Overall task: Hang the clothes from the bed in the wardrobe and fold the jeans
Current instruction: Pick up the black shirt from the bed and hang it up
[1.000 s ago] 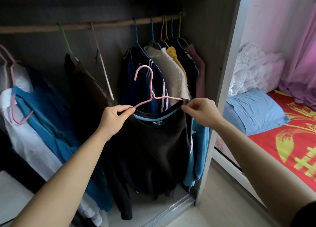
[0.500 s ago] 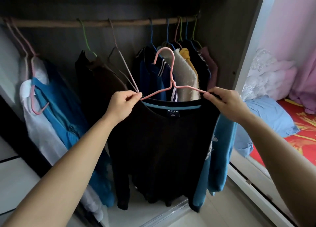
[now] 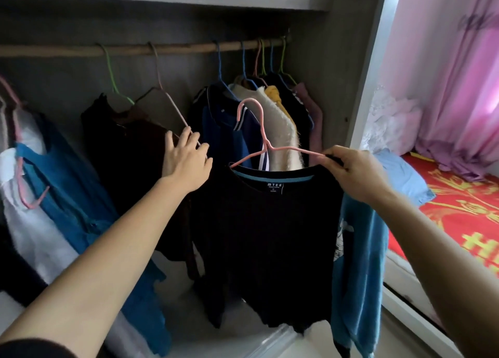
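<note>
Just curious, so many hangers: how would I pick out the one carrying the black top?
Look in the wardrobe, below the wooden rail's right half. The pink hanger carries the black top, its end pinched by the right hand. Unlike its neighbours, its hook hangs on nothing.

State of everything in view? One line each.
Black shirt: on the pink hanger, off the rod.
Pink hanger: hook free, below the rod.
Right hand: pinches the pink hanger's end and shirt shoulder.
Left hand: open, fingers on the empty hanger.
Empty hanger: hooked on the rod, tilted.
Wardrobe: open.
</note>
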The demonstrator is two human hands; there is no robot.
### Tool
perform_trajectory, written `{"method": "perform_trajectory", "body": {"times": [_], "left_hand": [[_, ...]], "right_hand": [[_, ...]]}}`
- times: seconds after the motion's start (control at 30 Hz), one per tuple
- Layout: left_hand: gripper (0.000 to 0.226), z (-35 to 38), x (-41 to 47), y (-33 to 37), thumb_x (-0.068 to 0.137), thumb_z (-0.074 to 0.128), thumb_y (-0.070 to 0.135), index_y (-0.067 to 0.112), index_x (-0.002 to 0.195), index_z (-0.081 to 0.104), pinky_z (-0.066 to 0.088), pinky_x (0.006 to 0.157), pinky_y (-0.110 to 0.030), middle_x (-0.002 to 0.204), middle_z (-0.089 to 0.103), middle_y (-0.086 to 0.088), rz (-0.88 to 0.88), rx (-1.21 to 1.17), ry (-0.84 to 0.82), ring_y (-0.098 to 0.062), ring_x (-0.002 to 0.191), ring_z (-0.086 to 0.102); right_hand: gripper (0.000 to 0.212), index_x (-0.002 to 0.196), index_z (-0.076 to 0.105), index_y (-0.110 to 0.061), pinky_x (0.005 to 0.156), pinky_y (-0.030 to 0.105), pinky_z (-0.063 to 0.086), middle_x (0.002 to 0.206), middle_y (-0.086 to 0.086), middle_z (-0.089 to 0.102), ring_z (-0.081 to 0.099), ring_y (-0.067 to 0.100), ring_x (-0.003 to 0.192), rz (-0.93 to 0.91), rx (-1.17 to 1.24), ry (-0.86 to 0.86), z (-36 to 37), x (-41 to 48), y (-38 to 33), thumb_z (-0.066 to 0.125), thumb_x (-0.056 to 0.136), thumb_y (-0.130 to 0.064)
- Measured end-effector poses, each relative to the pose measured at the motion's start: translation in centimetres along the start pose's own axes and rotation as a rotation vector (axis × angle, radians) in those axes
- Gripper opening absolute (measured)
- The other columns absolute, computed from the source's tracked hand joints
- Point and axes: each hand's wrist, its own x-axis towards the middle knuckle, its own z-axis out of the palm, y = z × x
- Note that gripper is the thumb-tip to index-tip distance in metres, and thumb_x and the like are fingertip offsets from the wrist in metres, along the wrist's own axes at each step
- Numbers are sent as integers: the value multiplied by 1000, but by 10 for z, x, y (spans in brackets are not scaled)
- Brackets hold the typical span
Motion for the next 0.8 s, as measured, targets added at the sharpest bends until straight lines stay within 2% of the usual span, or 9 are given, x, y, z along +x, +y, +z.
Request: {"method": "perform_trajectory", "body": {"times": [0.07,0.17,0.23,0.33,0.43,0.53,0.67,0.73,0.8], "left_hand": [[38,4,-4,-11,94,51,43,19,118,66,24,109,-57,139,53,-9,-21,18,-39,-28,139,34],[34,6,-13,-24,91,58,36,14,116,68,37,99,-55,135,55,-11,-14,-54,-8,-30,133,41],[35,5,-19,-30,89,62,33,12,116,68,42,92,-53,135,54,-13,-20,-99,9,-32,129,45],[37,3,-28,-39,89,62,33,9,118,66,46,88,-51,136,54,-14,-42,-168,31,-33,123,51],[40,2,-34,-48,92,58,34,7,122,62,51,81,-51,136,51,-17,-56,-205,98,-36,112,57],[40,0,-31,-60,95,56,34,7,125,58,52,79,-47,138,47,-17,-134,-263,185,-35,108,60],[33,-8,-22,-77,101,46,29,8,122,58,52,70,-43,127,54,-10,-250,-316,241,-33,98,64],[29,-14,-17,-88,100,44,28,10,119,58,49,63,-40,119,59,-9,-323,-265,228,-34,88,65],[28,-20,-10,-101,98,47,29,12,118,56,47,59,-38,114,60,-10,-394,-143,133,-35,82,65]], "right_hand": [[31,99,68,-31,57,34,44,66,-6,59,60,26,69,15,-22,31,3,3,-10,51,95,-57],[32,99,67,-30,60,35,40,70,-2,59,62,35,76,29,-73,70,12,14,-34,48,97,-56],[32,101,67,-29,61,35,39,78,6,65,62,39,80,42,-120,112,19,25,-54,48,98,-54],[27,102,70,-27,62,35,34,82,7,63,62,39,82,71,-133,158,30,44,-84,51,99,-46],[28,108,69,-22,65,36,36,95,12,67,63,42,91,92,-133,145,42,72,-107,50,100,-40],[33,111,68,-16,68,38,39,104,16,66,62,43,97,95,-109,148,55,106,-127,49,100,-40],[34,115,64,-9,70,38,38,110,18,64,61,43,101,91,-52,133,69,160,-142,50,101,-36],[34,110,64,-8,70,38,40,106,18,65,61,42,101,96,-2,120,74,188,-147,48,101,-37],[35,109,64,-7,70,39,40,106,18,66,61,42,101,104,46,127,80,213,-153,47,102,-38]]}}
